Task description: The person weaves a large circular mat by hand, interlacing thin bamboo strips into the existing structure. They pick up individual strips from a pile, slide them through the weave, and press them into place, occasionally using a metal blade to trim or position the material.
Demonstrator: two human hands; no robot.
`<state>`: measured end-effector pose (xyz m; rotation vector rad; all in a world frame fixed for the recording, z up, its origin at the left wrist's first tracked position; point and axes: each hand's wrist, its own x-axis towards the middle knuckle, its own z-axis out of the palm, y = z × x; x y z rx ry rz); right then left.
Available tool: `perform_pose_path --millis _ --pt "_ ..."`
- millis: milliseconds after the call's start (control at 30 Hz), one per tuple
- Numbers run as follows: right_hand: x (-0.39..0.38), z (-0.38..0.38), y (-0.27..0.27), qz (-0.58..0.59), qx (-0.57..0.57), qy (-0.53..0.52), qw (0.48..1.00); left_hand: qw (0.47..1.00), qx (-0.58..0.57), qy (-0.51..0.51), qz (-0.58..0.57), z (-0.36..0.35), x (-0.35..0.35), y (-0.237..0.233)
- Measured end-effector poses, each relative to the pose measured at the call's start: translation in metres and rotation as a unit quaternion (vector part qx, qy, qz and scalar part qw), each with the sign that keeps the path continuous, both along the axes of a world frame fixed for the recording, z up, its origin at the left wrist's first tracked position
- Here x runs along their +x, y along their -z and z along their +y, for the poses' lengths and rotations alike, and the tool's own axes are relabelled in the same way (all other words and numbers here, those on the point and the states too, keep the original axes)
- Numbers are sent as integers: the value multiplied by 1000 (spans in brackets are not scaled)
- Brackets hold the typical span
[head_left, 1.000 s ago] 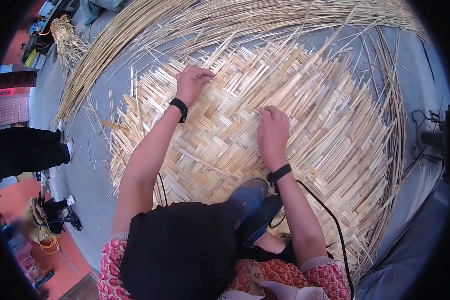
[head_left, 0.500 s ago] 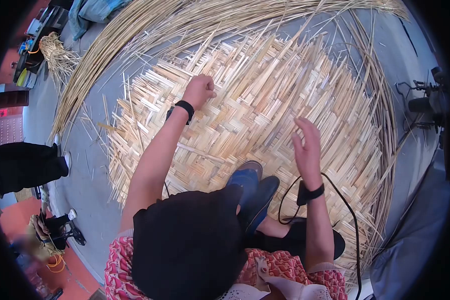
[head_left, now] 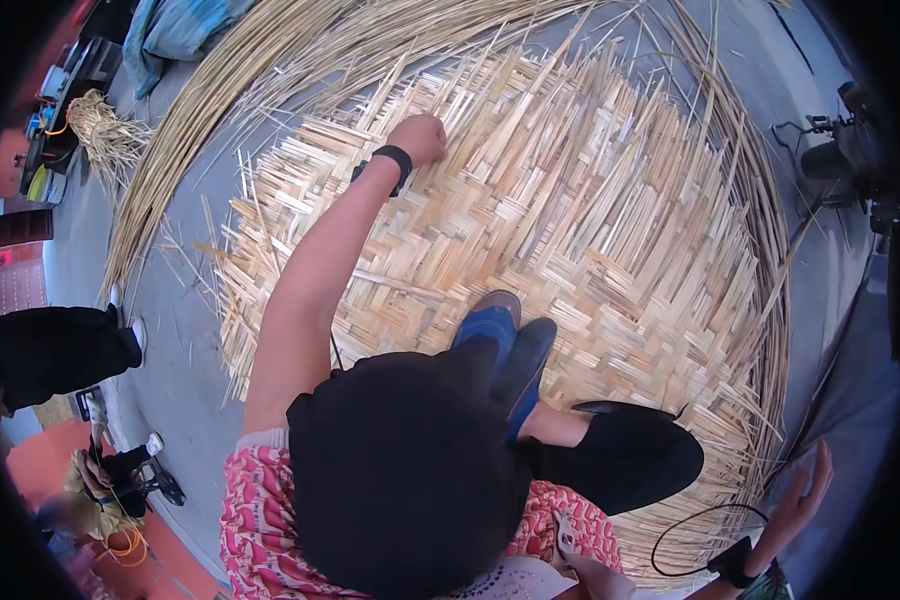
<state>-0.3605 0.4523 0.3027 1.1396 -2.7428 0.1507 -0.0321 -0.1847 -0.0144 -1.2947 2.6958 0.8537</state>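
Observation:
A large mat woven from flat reed-like strips covers the floor in a zigzag pattern, with many loose strip ends along its far side. My left hand is closed in a fist low over the far left part of the weave; whatever is in the fingers is hidden. Out past the mat's near right corner, my right hand is held with its fingers stretched and apart, nothing seen in it. A black band circles the left wrist. My blue shoes rest on the mat.
Long bundles of thin stalks curve around the far and left sides, more stalks along the right. A metal stand stands at right. A person in black trousers is at left. A black cable loop hangs near my right wrist.
My right hand has swung from above the mat out to the lower right, taking the cable with it. My left hand has shifted slightly right and farther away, with its fingers closed.

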Motion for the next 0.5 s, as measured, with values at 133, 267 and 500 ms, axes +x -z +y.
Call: perform_pose_path --millis 133,267,500 --pt "14 70 0 -82 -51 136 986 981 176 -80 33 0 9 -22" --pt "47 70 60 -158 -81 179 968 956 275 -62 86 3 17 -38" --pt "120 -58 179 -439 -252 165 847 976 146 160 -5 -13 6 -8"
